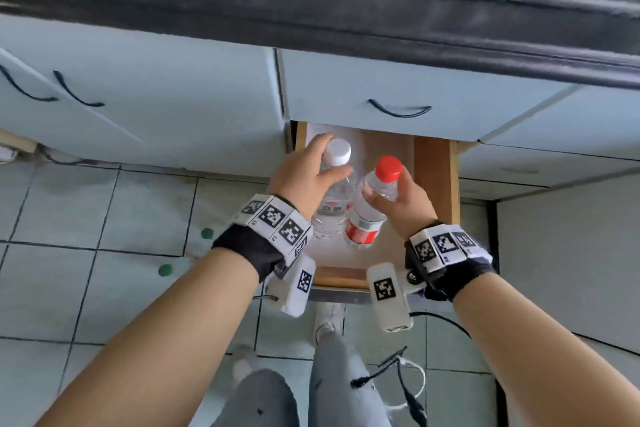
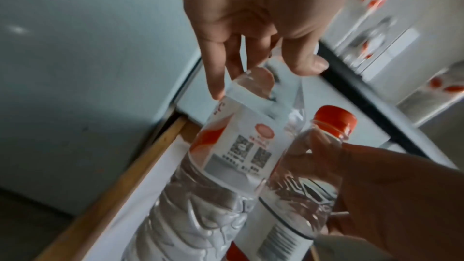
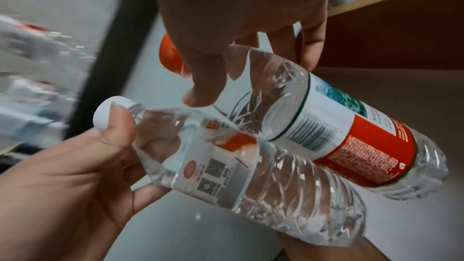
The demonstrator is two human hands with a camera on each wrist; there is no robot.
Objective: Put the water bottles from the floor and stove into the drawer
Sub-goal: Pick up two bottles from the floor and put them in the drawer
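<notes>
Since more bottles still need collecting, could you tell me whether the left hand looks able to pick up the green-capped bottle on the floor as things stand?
Probably not yet: the left hand grips the white-capped bottle over the open drawer, so it would have to let go first; the green-capped bottle lies on the tiles.

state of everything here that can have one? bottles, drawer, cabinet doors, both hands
white-cap bottle: capped, tilted, held over the drawer
red-cap bottle: capped, tilted, held over the drawer
drawer: pulled open
upper drawer: closed
cabinet doors: closed
left hand: grip round white-cap bottle
right hand: grip round red-cap bottle
</notes>
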